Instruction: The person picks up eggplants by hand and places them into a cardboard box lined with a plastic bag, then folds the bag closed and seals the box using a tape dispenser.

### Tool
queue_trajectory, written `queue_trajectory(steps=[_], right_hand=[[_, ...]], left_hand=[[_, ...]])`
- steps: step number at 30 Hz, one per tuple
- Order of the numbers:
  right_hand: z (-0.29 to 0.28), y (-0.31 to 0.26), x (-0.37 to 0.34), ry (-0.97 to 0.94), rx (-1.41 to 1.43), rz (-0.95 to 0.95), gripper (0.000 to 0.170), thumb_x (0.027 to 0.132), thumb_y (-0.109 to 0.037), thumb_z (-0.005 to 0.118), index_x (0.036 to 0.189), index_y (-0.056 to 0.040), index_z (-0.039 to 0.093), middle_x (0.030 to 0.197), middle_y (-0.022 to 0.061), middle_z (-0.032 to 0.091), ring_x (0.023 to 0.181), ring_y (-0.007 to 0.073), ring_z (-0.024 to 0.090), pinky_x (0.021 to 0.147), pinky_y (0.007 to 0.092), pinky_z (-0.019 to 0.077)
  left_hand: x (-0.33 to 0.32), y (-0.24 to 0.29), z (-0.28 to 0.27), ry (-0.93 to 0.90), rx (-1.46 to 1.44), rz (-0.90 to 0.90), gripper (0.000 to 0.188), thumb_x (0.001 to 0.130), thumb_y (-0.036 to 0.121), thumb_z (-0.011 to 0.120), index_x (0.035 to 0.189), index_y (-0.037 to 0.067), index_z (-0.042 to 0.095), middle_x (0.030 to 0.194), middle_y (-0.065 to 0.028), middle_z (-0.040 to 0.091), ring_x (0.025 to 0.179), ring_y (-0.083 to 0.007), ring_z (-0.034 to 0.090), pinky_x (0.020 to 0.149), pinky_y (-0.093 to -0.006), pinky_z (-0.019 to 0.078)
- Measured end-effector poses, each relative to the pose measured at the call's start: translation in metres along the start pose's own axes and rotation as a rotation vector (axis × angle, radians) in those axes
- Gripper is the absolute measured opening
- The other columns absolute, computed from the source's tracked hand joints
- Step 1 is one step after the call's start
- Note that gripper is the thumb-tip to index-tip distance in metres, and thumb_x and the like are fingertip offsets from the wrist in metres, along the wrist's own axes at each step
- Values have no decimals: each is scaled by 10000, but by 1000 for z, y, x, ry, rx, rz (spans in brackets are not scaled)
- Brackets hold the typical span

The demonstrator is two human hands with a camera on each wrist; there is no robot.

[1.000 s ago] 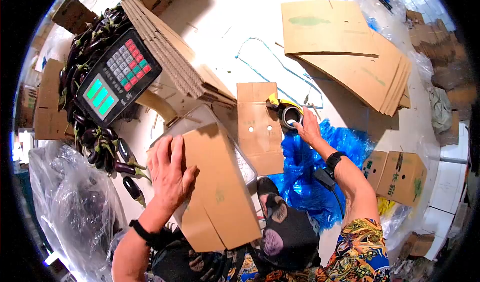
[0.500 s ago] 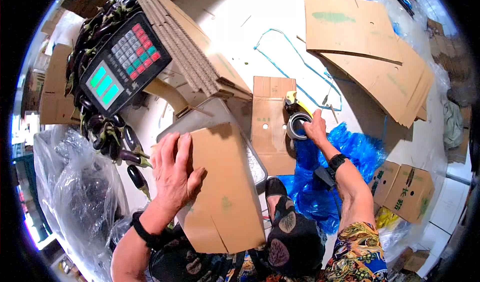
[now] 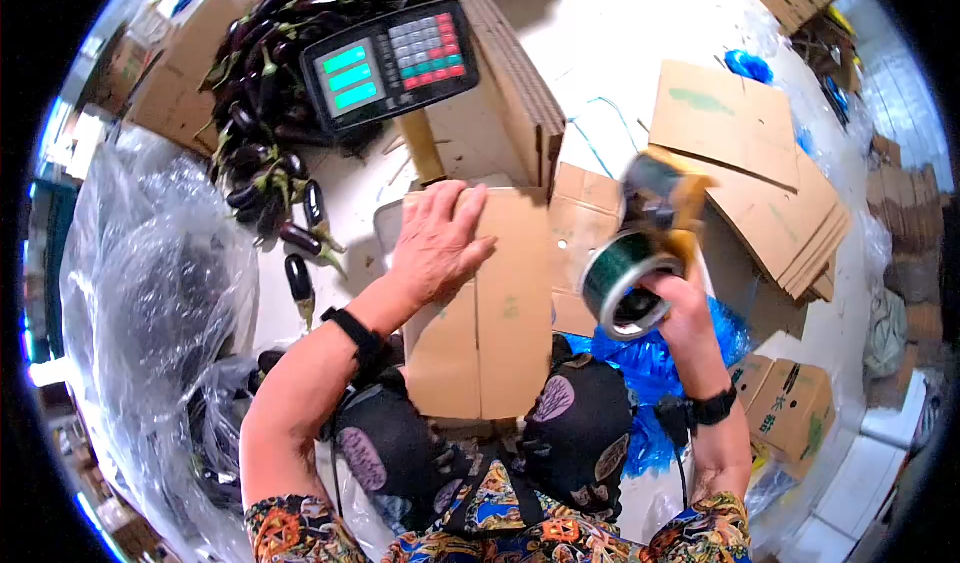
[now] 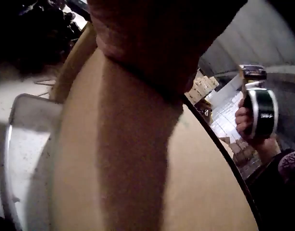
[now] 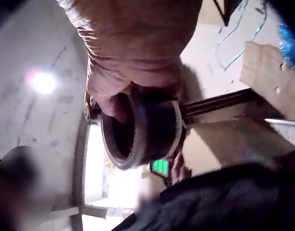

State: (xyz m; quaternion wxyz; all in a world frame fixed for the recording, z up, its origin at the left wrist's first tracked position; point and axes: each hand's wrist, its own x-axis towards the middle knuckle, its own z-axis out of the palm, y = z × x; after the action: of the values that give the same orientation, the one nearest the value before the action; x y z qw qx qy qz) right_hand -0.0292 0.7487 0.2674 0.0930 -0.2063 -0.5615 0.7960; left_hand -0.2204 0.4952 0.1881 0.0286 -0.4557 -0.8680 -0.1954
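A closed brown cardboard box (image 3: 505,333) stands before me on the pan of a platform scale (image 3: 388,231), between my knees. My left hand (image 3: 440,243) rests on its top with fingers spread; in the left wrist view the palm's shadow falls across the cardboard (image 4: 80,159). Off to the right, my right hand (image 3: 685,313) grips a yellow-handled tape dispenser (image 3: 612,271), raised beside the box and blurred at its far end. The roll looks dark green with a pale rim. In the right wrist view the thumb reaches into the roll's core (image 5: 154,127).
The scale's lit display (image 3: 385,68) stands behind the box, before a heap of eggplants (image 3: 270,93). Flattened cardboard sheets (image 3: 730,123) lie at right, blue plastic film (image 3: 650,363) under the right arm. Clear plastic (image 3: 150,253) covers the left side.
My right hand has lifted the tape dispenser from over the flat cardboard on the floor, up and closer to me. The left hand stays on the box while the head view has turned.
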Motion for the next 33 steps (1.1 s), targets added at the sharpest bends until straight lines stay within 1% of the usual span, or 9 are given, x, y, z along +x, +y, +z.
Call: queue_trajectory(steps=[3,4,7,15,17,21,26,29,33], right_hand=[[30,-24,-13,-137,45,-228,692,744,-120,800,1348,1,484,1216,118,632,1079,221,632,973,352,487],[22,-23,-11,-176,70,-149,722,741,-120,804,1368,-6,465,1222,115,627,1068,230,636,977,361,488],[48,-28,-1,-135,-422,-48,699,722,-157,841,1310,2,498,1186,94,640,1043,189,629,940,337,508],[105,21,18,-497,-899,-286,569,736,-232,848,1133,-25,497,978,160,657,909,251,674,821,361,537],[109,15,19,-530,-922,-291,556,736,-256,848,1102,-28,497,993,176,658,907,291,678,809,370,538],[113,5,9,-496,-971,-391,576,732,-242,853,1132,-31,496,1014,193,661,927,314,687,800,381,543],[120,0,2,-475,-975,-356,660,701,-181,860,1220,-47,475,1026,182,664,957,313,689,837,371,548],[125,4,4,-495,-999,-394,671,684,-150,851,1231,-53,474,1025,184,664,965,330,692,833,380,555],[130,-1,0,-512,-1123,-434,670,677,-166,850,1220,-48,476,996,194,663,942,357,690,824,395,563]], left_hand=[[-3,-1,0,23,-27,12,661,863,424,620,1402,87,439,1332,-180,442,1284,-362,401,1049,-492,318],[-3,-3,2,34,-36,15,655,866,417,618,1404,90,436,1327,-179,444,1280,-364,404,1051,-492,317],[-6,-4,5,77,-32,32,641,886,420,602,1410,92,431,1335,-189,443,1273,-372,410,1056,-492,316],[-5,-20,10,56,-133,62,526,903,236,550,1416,170,455,1470,-153,387,1397,-345,333,1135,-461,284],[-3,-24,10,322,-274,53,476,892,220,596,1337,76,510,1348,-190,502,1285,-376,453,1055,-465,380],[-23,-19,-70,31,-1060,-457,516,1026,450,430,1309,31,535,1111,-107,656,1071,-208,616,906,-328,489],[-63,4,-125,-232,-1365,-391,773,925,703,418,1277,28,554,1034,-90,646,994,-166,609,832,-311,505],[-62,17,-135,-271,-1255,-440,563,998,523,440,1179,22,618,1001,-57,650,939,-107,608,787,-246,502],[-68,13,-126,-209,-1579,-567,361,999,332,479,1111,30,642,968,-36,667,900,-103,618,775,-263,493]])
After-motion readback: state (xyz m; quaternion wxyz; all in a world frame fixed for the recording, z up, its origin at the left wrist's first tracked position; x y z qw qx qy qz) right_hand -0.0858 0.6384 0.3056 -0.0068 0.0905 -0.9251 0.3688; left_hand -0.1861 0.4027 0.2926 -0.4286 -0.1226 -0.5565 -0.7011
